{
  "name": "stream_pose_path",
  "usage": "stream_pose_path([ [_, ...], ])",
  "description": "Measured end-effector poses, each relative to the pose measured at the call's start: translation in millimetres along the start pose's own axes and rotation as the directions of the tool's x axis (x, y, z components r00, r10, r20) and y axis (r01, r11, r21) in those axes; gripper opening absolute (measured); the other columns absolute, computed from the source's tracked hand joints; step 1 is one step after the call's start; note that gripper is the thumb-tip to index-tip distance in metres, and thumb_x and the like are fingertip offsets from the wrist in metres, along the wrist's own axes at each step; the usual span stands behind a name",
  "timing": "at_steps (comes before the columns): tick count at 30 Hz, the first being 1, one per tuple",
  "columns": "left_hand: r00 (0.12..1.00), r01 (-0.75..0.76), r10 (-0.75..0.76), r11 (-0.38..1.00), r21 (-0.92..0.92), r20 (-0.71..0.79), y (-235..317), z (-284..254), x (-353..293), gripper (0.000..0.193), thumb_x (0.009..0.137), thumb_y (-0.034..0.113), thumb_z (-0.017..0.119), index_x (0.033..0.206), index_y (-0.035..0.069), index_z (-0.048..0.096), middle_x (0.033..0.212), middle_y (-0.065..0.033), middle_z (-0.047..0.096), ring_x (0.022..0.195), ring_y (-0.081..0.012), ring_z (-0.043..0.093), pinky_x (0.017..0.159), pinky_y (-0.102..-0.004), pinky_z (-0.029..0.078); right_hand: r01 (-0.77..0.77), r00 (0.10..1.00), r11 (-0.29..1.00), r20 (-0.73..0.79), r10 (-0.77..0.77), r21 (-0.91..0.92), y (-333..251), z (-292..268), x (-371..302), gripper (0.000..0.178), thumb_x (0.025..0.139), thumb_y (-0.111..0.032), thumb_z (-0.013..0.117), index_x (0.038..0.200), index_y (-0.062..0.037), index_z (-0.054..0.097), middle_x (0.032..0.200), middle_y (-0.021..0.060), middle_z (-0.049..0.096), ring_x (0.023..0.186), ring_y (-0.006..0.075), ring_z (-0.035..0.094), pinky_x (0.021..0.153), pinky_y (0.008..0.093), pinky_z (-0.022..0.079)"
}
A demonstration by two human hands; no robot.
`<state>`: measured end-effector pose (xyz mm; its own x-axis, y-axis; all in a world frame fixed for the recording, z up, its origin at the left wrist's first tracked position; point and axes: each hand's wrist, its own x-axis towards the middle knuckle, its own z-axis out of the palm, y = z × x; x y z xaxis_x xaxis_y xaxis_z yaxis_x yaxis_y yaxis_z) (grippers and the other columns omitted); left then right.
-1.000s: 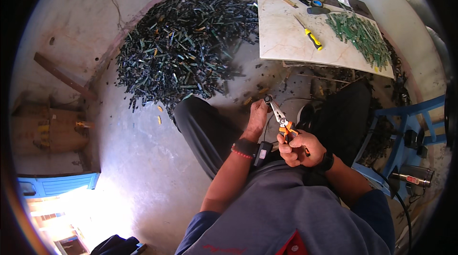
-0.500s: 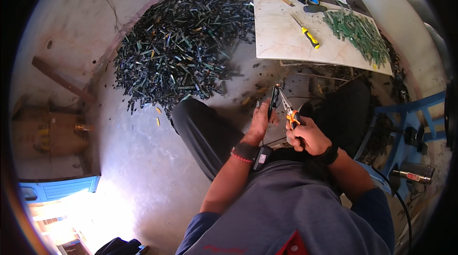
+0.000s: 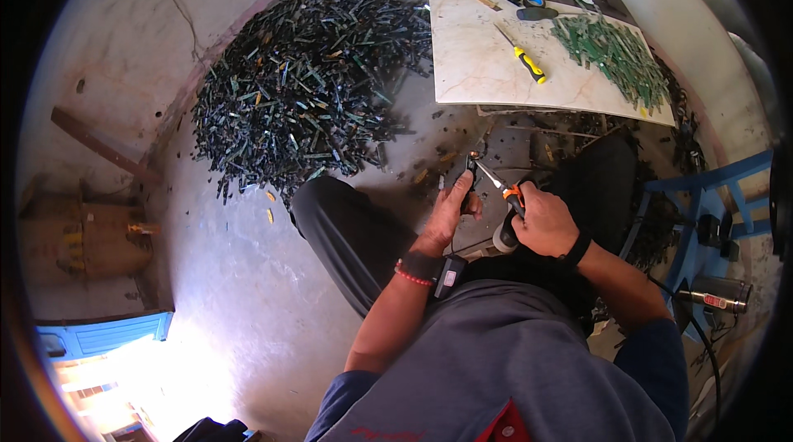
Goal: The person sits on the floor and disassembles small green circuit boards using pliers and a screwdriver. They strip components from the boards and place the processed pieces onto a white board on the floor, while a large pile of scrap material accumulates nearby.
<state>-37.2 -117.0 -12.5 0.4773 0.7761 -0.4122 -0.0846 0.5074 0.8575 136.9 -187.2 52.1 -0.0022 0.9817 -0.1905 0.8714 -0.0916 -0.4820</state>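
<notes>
Dark strip (image 3: 472, 168) out in front, and here's how it sits: held in the left hand (image 3: 450, 209), standing close to upright, its coppery top end poking up clear of the thumb while the lower part disappears behind the hand. That left grip is closed, thumb and fingers wrapped in around the strip.

Over on the other side, the right hand (image 3: 541, 215) has its fingers curled fully round the handles of the orange-and-black pliers (image 3: 501, 186). The nose slants up and left, its tip right by the strip's upper end — whether metal is touching strip, or how wide the jaws stand, I can't tell from here.

Beyond the hands, a white board (image 3: 475, 74) carries a yellow-handled tool (image 3: 529, 64) and, on its right, a heap of green strips (image 3: 615, 58). To the left of the board, a great dark pile (image 3: 306, 87) spreads over the floor (image 3: 231, 277) — and off to the right stands a blue chair (image 3: 694, 209).
</notes>
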Motion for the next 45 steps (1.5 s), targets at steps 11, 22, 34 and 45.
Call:
stream_pose_path([
  [11,0.956,0.29,-0.268,0.915,-0.279,0.115,-6.7,-8.4,4.0,0.064,0.093,0.062,0.034,0.051,0.014,0.024,0.05,-0.0025,0.027,0.048,-0.0194,0.036,0.061,-0.0339,0.038,0.218,0.964,0.922,-0.074,-0.254,-0.321,25.5,3.6,14.1,0.033,0.071,-0.016,0.067,0.094,-0.0007,0.049,0.084,0.0182,0.06,0.076,0.0345,0.061,0.066,0.0425,0.049],
  [22,0.966,0.251,-0.193,0.858,-0.449,0.171,-11.3,-15.9,11.0,0.064,0.089,0.065,0.04,0.053,0.013,0.03,0.049,-0.0037,0.031,0.043,-0.0197,0.033,0.055,-0.0328,0.036,-0.086,0.981,0.819,0.19,-0.029,0.567,49.0,9.1,17.7,0.021,0.078,-0.013,0.054,0.093,0.0018,0.05,0.075,0.0191,0.054,0.07,0.0374,0.053,0.064,0.0401,0.043],
  [34,0.991,0.103,-0.122,0.963,-0.249,-0.061,-11.3,-6.3,11.9,0.065,0.092,0.061,0.038,0.05,0.012,0.027,0.047,-0.0022,0.029,0.044,-0.0175,0.033,0.051,-0.0308,0.034,0.027,0.978,0.997,0.206,-0.042,0.075,17.3,2.5,15.8,0.028,0.079,-0.024,0.053,0.091,0.0015,0.051,0.072,0.0201,0.059,0.072,0.0393,0.059,0.066,0.0471,0.045],
  [45,0.992,-0.004,0.001,1.0,-0.026,-0.13,-9.3,-2.7,8.3,0.067,0.093,0.059,0.038,0.048,0.009,0.032,0.043,-0.0045,0.035,0.041,-0.017,0.038,0.046,-0.0313,0.033,-0.273,0.862,0.824,0.506,-0.021,0.498,9.5,2.1,25.6,0.022,0.08,-0.02,0.053,0.086,0.0011,0.052,0.07,0.0095,0.06,0.058,0.0158,0.057,0.046,0.0296,0.043],
])
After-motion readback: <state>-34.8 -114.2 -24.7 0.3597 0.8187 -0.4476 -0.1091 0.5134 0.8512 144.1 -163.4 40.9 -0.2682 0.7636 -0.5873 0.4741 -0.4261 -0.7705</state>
